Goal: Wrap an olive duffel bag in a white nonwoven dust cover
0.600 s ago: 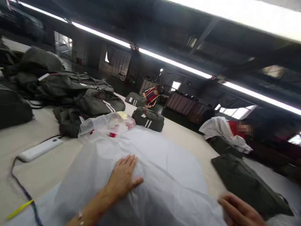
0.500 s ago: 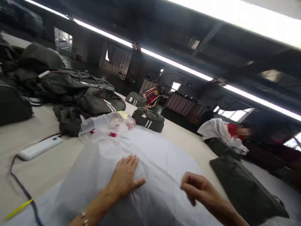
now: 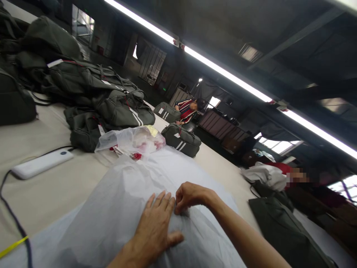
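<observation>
The grip of the curled right hand (image 3: 188, 197) is hidden, and whether the white sheet (image 3: 106, 208) is pinched there cannot be told. Part of the sheet is covered by the left hand (image 3: 156, 225). Both forearms (image 3: 240, 232), the sheet and the dark cord (image 3: 16, 216) are cut off by the bottom edge, the yellow tie (image 3: 12, 246) by the left. The contents of the plastic bag (image 3: 131, 137) are obscured. Any print on the white tag (image 3: 101, 130) is too small to be read.

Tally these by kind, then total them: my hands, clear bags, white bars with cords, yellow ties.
Left hand and right hand: 2
Clear bag: 1
White bar: 1
Yellow tie: 1
Total: 5
</observation>
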A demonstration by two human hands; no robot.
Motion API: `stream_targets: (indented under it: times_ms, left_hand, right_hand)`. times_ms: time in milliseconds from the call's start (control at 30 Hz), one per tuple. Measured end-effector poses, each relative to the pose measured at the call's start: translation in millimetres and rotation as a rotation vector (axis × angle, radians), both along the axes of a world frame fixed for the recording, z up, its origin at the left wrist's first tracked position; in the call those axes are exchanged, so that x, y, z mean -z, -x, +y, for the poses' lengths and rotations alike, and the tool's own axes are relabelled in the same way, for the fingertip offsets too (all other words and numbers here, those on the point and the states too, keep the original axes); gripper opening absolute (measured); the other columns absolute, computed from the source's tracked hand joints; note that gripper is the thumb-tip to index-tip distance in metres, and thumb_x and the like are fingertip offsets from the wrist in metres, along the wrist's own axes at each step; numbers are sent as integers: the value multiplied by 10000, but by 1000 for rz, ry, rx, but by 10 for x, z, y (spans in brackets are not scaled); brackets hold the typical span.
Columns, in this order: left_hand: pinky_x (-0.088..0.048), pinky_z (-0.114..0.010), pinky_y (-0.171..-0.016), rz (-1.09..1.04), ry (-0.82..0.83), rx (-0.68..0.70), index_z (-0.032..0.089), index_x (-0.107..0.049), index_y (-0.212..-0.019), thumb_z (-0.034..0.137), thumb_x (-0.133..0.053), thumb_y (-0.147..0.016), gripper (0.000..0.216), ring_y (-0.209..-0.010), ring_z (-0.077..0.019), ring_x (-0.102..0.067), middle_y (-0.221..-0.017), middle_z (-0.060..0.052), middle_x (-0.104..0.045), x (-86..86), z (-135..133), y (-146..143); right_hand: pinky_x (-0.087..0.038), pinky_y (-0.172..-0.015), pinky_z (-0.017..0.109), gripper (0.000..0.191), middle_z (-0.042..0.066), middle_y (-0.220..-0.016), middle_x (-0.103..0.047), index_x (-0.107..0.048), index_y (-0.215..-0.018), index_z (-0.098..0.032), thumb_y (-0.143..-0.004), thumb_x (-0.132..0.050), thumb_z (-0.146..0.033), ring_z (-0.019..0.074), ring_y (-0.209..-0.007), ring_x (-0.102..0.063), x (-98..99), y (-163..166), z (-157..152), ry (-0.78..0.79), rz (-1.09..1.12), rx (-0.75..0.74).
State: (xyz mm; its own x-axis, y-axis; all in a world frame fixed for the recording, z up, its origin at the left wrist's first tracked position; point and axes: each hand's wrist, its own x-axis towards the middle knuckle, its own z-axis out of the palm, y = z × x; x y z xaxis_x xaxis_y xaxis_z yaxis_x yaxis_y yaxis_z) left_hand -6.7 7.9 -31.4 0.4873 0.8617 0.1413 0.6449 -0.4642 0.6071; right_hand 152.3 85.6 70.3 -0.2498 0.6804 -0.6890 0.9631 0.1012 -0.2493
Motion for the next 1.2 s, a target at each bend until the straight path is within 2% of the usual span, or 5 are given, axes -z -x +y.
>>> stream_targets:
  times_ms: [367, 533, 667, 833, 1200]
  left_hand:
    - [-222, -570, -1205, 144, 13, 31, 160, -420, -1460, 591, -687, -739, 882, -1447, -347, -291, -1551, -126, -349, -70, 28, -2]
    - [-227, -574, -1201, 138, 3, 36, 177, -434, -1454, 560, -699, -736, 855, -1446, -342, -295, -1549, -110, -362, -72, 29, 5]
    - [-236, -568, -1200, 132, 18, 29, 185, -425, -1461, 554, -698, -737, 856, -1445, -341, -300, -1551, -107, -358, -83, 27, 19]
    - [-250, -564, -1196, 110, 8, 32, 194, -435, -1455, 549, -710, -723, 859, -1442, -344, -304, -1552, -103, -358, -21, 21, 28]
    - [-312, -553, -1169, 119, -86, 11, 251, -447, -1451, 617, -683, -722, 849, -1414, -360, -357, -1536, -74, -388, 175, 85, 44]
  right_hand:
    - [-486, -690, 350, 303, 81, -837, -756, -758, -838, -236, -708, -775, -509, 288, -813, -706, -179, 368, -56, -287, -435, -378]
    - [-496, -871, 471, 816, 144, -1114, -695, -640, -1169, -197, -496, -866, -599, 361, -1020, -649, 8, 99, 46, -383, -298, -241]
    - [-454, -1005, 460, 1067, 128, -1412, -523, -455, -1404, -261, -480, -871, -595, 335, -1231, -541, 259, -359, 221, -136, 80, 4]
    - [-466, -996, 384, 1007, 185, -1442, -478, -388, -1455, -183, -643, -769, -639, 275, -1229, -548, 518, -787, 233, -26, 381, 356]
    - [-416, -1059, 351, 693, 123, -1409, -543, -474, -1402, -175, -854, -575, -587, 223, -1251, -543, 599, -584, 2, -180, 541, 388]
